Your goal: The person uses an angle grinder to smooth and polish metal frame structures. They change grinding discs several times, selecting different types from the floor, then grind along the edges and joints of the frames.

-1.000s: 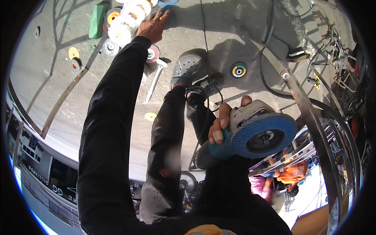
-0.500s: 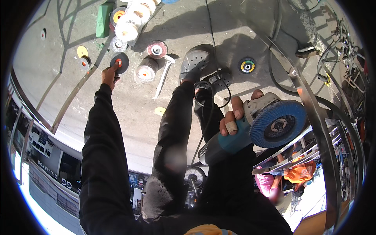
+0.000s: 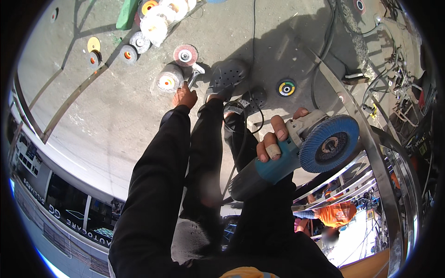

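My right hand (image 3: 273, 136) grips a teal and grey angle grinder (image 3: 278, 163) across my thigh. A blue flap disc (image 3: 330, 143) is mounted on the grinder, facing up. My left hand (image 3: 186, 97) reaches down to the ground, its fingers closed round the handle of a pale, long-handled metal tool (image 3: 196, 70). The tool's kind is unclear, and the hand covers its lower part. Just left of that hand stands a wrapped stack of discs (image 3: 168, 79); beyond lies a reddish flap disc (image 3: 185, 55). A dark grey disc (image 3: 128, 54) with an orange centre lies farther left.
Plastic-wrapped discs (image 3: 154, 28) and a green block (image 3: 127, 15) lie at the far left. A yellow-ringed disc (image 3: 286, 88) is right of my shoes (image 3: 227, 76). The power cord (image 3: 253, 41) passes between my feet. Metal frame bars (image 3: 378, 162) stand at right; a person in orange (image 3: 337, 213) is beyond.
My left hand has let go of the dark disc, which now rests on the ground, and moved right onto the long-handled tool. The right hand still holds the grinder.
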`<state>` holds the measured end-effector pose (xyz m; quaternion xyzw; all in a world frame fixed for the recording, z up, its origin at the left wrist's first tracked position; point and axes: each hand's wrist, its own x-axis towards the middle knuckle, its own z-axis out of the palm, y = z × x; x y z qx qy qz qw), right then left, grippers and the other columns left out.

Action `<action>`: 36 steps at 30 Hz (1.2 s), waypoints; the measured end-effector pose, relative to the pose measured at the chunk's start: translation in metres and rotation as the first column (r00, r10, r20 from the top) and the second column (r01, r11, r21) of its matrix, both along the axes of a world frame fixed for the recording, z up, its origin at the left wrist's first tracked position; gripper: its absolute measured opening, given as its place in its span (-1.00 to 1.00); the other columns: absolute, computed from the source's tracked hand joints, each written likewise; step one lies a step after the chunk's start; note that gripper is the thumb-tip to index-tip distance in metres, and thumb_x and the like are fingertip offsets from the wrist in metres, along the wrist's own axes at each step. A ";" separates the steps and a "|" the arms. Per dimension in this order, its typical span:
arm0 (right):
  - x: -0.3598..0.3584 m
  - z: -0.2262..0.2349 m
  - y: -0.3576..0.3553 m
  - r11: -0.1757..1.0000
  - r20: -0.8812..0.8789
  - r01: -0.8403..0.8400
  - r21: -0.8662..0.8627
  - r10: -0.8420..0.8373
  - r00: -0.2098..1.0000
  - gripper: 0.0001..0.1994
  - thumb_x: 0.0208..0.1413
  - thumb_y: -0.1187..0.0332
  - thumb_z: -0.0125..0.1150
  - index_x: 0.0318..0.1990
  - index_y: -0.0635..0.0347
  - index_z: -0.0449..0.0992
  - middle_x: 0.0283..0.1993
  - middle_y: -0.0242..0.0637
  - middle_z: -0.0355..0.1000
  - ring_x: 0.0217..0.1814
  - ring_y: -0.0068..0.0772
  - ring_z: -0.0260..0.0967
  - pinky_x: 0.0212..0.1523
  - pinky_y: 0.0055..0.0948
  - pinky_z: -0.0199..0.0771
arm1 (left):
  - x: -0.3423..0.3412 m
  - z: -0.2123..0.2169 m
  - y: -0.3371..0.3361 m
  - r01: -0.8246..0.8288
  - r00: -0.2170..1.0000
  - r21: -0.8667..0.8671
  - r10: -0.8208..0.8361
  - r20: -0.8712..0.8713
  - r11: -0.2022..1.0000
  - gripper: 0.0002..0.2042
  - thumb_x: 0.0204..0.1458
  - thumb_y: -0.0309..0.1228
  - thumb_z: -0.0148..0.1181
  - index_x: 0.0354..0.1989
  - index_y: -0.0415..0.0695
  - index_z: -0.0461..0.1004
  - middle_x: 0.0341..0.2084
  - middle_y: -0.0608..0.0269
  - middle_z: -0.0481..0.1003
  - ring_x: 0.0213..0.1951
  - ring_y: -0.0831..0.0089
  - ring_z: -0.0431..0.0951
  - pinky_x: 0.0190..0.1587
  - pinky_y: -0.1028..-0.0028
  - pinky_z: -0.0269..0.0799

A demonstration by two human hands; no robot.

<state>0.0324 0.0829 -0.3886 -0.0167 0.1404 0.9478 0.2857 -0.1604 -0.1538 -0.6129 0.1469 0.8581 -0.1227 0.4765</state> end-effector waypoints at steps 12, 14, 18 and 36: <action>0.034 0.002 -0.029 0.996 -0.026 -0.083 0.021 0.084 0.996 -0.42 0.31 0.17 0.18 0.41 -0.04 0.14 0.22 0.02 0.15 0.12 0.18 0.41 0.13 0.24 0.39 | 0.020 0.058 -0.031 0.215 0.976 0.235 -0.200 -0.088 0.948 -0.69 0.09 -0.30 0.08 -0.04 -0.18 0.34 -0.13 -0.21 0.50 -0.19 -0.28 0.62 -0.13 -0.12 0.54; 0.040 0.005 -0.038 0.998 0.015 -0.051 0.040 0.051 0.999 -0.44 0.28 0.17 0.22 0.30 0.30 0.26 0.20 -0.02 0.17 0.13 0.10 0.43 0.11 0.15 0.44 | 0.001 0.091 -0.064 0.215 0.973 0.193 -0.193 -0.127 0.957 -0.66 0.11 -0.29 0.10 -0.02 -0.23 0.30 -0.13 -0.20 0.49 -0.20 -0.28 0.62 -0.14 -0.09 0.55; 0.050 0.009 -0.054 0.996 0.081 -0.030 0.083 0.023 0.996 -0.37 0.34 0.04 0.13 0.48 -0.34 0.02 0.17 -0.06 0.16 0.12 0.01 0.43 0.13 0.13 0.39 | -0.069 0.114 -0.103 0.169 0.956 0.013 -0.160 -0.246 0.986 -0.61 0.09 -0.26 0.11 0.02 -0.22 0.30 -0.07 -0.23 0.50 -0.09 -0.26 0.59 -0.02 -0.07 0.52; 0.020 0.017 -0.101 0.994 0.038 0.009 0.110 -0.014 0.999 -0.37 0.34 -0.02 0.09 0.48 -0.28 0.03 0.19 -0.08 0.14 0.16 -0.03 0.40 0.12 0.11 0.36 | -0.197 0.084 -0.030 0.261 0.954 0.028 -0.254 -0.159 0.965 -0.49 0.00 -0.22 0.18 0.16 -0.12 0.44 0.08 -0.12 0.54 0.19 -0.04 0.51 0.23 0.08 0.39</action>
